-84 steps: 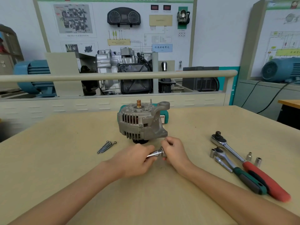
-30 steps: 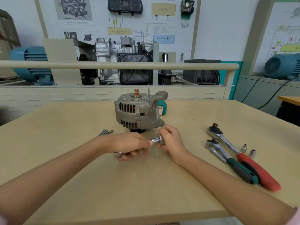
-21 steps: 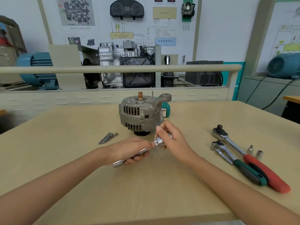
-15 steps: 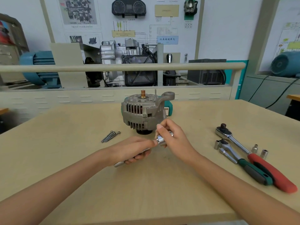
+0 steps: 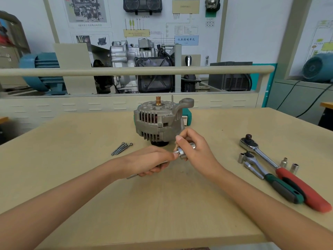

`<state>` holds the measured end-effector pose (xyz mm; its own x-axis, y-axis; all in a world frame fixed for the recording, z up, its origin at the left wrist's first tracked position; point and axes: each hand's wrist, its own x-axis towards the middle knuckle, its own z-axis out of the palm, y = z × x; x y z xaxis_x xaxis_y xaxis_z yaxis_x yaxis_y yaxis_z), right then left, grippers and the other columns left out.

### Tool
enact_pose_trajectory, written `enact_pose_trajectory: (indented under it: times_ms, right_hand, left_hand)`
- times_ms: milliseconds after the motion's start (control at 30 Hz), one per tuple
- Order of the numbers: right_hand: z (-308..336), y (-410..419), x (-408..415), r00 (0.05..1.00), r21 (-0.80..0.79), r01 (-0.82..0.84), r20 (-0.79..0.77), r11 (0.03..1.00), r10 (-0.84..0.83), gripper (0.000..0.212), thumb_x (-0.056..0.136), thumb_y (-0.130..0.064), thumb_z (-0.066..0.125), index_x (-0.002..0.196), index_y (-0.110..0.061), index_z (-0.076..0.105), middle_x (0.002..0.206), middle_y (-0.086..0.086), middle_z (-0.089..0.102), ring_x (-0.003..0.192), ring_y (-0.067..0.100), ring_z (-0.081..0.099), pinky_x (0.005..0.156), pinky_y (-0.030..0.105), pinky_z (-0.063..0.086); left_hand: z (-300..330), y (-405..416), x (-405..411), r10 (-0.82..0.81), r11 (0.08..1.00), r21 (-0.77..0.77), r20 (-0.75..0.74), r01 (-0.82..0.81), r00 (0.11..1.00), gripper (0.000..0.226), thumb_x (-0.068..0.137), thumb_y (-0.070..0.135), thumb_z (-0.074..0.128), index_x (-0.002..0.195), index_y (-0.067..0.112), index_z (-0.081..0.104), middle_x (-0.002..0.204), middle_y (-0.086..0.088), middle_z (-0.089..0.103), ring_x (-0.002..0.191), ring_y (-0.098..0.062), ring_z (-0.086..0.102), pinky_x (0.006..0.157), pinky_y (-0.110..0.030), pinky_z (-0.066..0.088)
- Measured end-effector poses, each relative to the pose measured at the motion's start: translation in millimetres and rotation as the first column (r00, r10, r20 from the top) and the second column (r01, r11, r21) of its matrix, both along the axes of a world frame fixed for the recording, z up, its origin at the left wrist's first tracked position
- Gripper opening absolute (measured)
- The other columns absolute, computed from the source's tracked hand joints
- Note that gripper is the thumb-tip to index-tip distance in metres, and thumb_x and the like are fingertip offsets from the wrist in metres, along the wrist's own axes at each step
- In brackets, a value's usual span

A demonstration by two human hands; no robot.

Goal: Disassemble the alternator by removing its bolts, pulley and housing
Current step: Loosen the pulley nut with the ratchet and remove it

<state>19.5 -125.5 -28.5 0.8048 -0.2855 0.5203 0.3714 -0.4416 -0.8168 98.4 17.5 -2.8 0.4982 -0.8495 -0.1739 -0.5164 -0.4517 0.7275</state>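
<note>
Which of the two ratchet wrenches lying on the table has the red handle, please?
The longer ratchet, lying farther right with its head farther from the person; the shorter ratchet beside it has a green-and-black handle.

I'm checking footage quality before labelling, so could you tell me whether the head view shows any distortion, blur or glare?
Head view: wide-angle bending bows the beige horizontal rail; the grey metal alternator and both hands are sharp; wall posters look soft, their small print unreadable; lighting is even with faint shadows; only slight shine on the chrome ratchet with the red handle.
</note>
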Motion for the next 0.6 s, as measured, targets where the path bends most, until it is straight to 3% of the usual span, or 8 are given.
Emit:
enact_pose_trajectory:
  times_ms: [233, 500, 600]
  right_hand:
    - [-1.6, 1.2, 0.2, 1.0, 0.04, -0.005, 0.014, 0.999, 0.005, 0.016, 0.096, -0.007, 0.049, 0.08, -0.008, 0.05, 0.069, 0.003, 0.053, 0.053, -0.003, 0.054, 0.051, 0.012, 0.04]
    - [-1.1, 1.4, -0.5, 1.0, 0.066, -0.009, 0.013, 0.998, 0.008, 0.016, 0.096, -0.01, 0.048, 0.08, -0.009, 0.051, 0.069, 0.002, 0.054, 0.054, -0.003, 0.054, 0.052, 0.013, 0.041]
    - [-1.1, 1.1, -0.1, 1.0, 0.054, 0.003, 0.015, 0.999, -0.004, 0.016, 0.096, -0.009, 0.049, 0.08, -0.011, 0.05, 0.07, 0.003, 0.055, 0.055, -0.002, 0.053, 0.053, 0.014, 0.041]
  left_hand:
    - [-1.8, -1.1, 1.8, -0.023, 1.0, 0.014, -0.014, 0.023, 1.0, 0.047, 0.092, 0.058, 0.042, 0.058, 0.024, 0.039, 0.048, 0.012, 0.033, 0.041, -0.009, 0.021, 0.039, -0.021, 0.018]
    - [1.5, -2.4, 3.2, -0.023, 0.999, 0.027, -0.008, 0.023, 1.0, 0.045, 0.082, 0.062, 0.043, 0.056, 0.026, 0.039, 0.049, 0.011, 0.032, 0.041, -0.009, 0.021, 0.039, -0.02, 0.017]
    - [1.5, -3.5, 3.2, -0.017, 0.999, 0.028, -0.01, 0.017, 1.0, 0.047, 0.091, 0.058, 0.043, 0.059, 0.024, 0.038, 0.049, 0.011, 0.031, 0.041, -0.009, 0.02, 0.039, -0.02, 0.016]
